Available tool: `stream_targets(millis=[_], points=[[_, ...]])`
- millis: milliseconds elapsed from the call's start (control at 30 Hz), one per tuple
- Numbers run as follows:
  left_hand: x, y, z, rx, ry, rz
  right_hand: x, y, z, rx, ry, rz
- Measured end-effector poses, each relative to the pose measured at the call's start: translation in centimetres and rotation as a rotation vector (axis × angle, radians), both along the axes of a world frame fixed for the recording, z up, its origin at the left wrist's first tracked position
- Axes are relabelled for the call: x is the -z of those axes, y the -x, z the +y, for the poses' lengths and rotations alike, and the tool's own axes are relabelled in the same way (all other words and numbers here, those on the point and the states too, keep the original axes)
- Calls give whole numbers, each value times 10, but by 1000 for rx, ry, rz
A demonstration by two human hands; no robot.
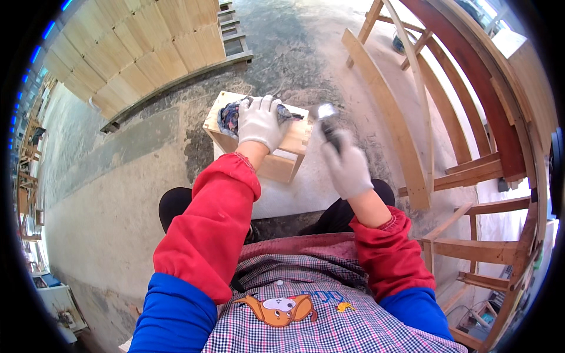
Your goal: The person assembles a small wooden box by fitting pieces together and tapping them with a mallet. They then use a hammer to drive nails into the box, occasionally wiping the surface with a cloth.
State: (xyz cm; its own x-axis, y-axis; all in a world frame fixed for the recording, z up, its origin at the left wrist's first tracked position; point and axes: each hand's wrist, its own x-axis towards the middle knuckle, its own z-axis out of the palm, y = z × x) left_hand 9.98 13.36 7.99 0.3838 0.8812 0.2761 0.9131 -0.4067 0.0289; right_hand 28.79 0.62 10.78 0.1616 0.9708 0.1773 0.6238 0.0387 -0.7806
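Note:
A pale wooden box (281, 169) with finger-jointed corners and an open side stands before me on a light sheet (306, 197). My left hand (263, 122), in a white glove, presses a bunched, dark patterned cloth (228, 117) against the top of the box, fingers curled over it. Just right of the box, my right hand (348, 167), gloved too, grips a tool (331, 134) with a black handle and a shiny metal end. Motion blurs this tool, so its exact kind is unclear. Its metal end is close to the box's right corner; whether they touch I cannot tell.
Stacked wooden boxes (141, 50) rest on a pallet (235, 57) at the far left. Along the right side stands a wooden frame (494, 170) with slats, and a long board (388, 123) leans near it. My knees (175, 206) flank the sheet.

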Motion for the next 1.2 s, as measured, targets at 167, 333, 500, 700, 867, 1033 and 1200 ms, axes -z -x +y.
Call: stream_targets(millis=[167,333,500,700,867,1033,1200], points=[[0,2,3,-13,-7,21,-20,-11,14,-112,69,-96],[3,7,1,-17,-12,11,-50,10,1,9,-228,88],[0,-3,2,14,11,3,7,-16,18,-60,150,-145],[0,8,-2,-29,24,0,-56,6,8,-6,-42,109],[1,1,1,-1,4,-14,20,-11,18,14,249,62],[7,2,2,2,-33,5,-19,-15,22,-30,93,225],[2,2,-1,3,-9,-21,10,-7,13,-27,53,301]])
